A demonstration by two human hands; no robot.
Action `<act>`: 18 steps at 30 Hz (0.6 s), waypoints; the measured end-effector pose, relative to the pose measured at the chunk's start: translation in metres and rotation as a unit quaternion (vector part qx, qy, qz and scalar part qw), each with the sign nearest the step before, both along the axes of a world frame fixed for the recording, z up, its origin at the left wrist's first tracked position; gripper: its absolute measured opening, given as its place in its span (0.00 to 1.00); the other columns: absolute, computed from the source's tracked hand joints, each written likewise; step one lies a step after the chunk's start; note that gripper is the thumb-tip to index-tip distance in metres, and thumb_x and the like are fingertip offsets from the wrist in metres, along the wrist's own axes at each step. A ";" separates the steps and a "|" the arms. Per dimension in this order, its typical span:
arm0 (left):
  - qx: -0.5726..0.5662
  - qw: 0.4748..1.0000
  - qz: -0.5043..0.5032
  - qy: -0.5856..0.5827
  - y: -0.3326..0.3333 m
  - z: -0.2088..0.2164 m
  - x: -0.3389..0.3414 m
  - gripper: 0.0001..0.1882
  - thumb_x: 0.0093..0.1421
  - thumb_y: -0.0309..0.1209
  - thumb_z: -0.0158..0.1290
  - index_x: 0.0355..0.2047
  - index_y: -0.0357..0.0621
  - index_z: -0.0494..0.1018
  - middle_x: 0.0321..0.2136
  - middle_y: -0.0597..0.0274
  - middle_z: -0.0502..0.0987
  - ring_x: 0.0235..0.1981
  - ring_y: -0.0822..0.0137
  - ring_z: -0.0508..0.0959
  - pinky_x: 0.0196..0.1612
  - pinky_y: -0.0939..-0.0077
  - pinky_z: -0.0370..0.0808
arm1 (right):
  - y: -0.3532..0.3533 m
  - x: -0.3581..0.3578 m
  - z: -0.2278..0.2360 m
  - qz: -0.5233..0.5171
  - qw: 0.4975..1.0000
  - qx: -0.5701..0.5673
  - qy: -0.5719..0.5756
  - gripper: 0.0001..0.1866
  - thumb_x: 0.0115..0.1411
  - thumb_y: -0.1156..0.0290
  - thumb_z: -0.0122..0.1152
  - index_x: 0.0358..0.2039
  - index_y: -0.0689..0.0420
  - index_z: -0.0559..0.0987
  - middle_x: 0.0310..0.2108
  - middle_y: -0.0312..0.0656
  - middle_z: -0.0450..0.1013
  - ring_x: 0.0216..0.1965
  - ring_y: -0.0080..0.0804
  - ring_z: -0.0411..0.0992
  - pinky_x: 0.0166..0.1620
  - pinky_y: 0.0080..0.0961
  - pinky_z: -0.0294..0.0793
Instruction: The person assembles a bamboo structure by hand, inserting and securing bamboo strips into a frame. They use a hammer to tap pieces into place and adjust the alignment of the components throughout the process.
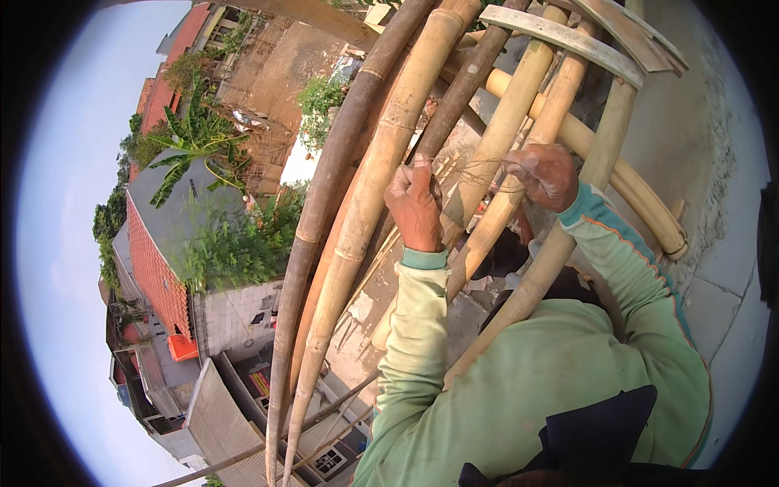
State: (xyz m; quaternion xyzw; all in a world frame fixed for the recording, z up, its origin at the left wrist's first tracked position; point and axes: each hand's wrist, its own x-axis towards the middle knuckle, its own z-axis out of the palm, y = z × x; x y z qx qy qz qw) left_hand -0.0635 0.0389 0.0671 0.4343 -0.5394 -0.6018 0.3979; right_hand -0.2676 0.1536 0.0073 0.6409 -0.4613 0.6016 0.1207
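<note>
My left hand (pixel 417 204) is closed in a pinch, thumb pointing up, beside a pale bamboo pole (pixel 381 154). What lies between its fingers is hidden. To the right, my right hand (pixel 545 176) is closed, its fingertips gripping thin brown wire (pixel 484 168). Loose strands of this wire spread from those fingertips toward my left hand, over a second bamboo pole (pixel 503 122). Another pole (pixel 560 101) runs just under my right hand. A greenish pole (pixel 610 130) slants down past my right wrist.
Dark brown bamboo (pixel 337 146) stands along the left. A thick crosswise bamboo (pixel 641 199) lies at right by a grey concrete surface (pixel 690 122). Pale curved boards (pixel 568 42) rest across the poles at the top. Below are a person's dark head (pixel 499 253) and distant tiled roofs (pixel 156 268).
</note>
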 end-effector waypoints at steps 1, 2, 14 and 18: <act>0.161 0.986 -0.029 0.025 -0.007 -0.001 0.005 0.18 0.70 0.39 0.60 0.26 0.49 0.66 0.18 0.68 0.69 0.16 0.77 0.63 0.18 0.81 0.56 | 0.009 0.000 0.016 0.025 0.997 0.031 0.060 0.15 0.53 0.74 0.77 0.41 0.58 0.82 0.22 0.39 0.70 0.19 0.42 0.71 0.23 0.34 0.72; 0.318 0.945 -0.057 0.051 -0.011 -0.003 0.009 0.17 0.70 0.39 0.60 0.27 0.49 0.67 0.17 0.69 0.69 0.16 0.77 0.64 0.17 0.81 0.57 | 0.009 0.000 0.015 0.031 0.996 0.040 0.077 0.15 0.55 0.73 0.76 0.42 0.59 0.82 0.23 0.40 0.71 0.21 0.42 0.72 0.25 0.35 0.73; -0.147 0.982 -0.113 -0.042 0.013 0.032 0.020 0.12 0.64 0.28 0.66 0.30 0.41 0.73 0.23 0.73 0.73 0.24 0.81 0.71 0.27 0.85 0.66 | -0.008 0.036 0.078 0.143 0.926 0.334 -0.099 0.17 0.67 0.57 0.64 0.43 0.59 0.85 0.34 0.45 0.80 0.33 0.34 0.78 0.40 0.31 0.77; -0.169 0.981 -0.098 0.012 0.040 0.027 0.012 0.26 0.62 0.23 0.65 0.59 0.35 0.69 0.44 0.62 0.78 0.28 0.78 0.76 0.31 0.82 0.74 | -0.021 0.056 0.083 0.230 0.806 0.362 -0.407 0.15 0.70 0.62 0.61 0.38 0.62 0.85 0.30 0.38 0.79 0.33 0.22 0.74 0.41 0.24 0.76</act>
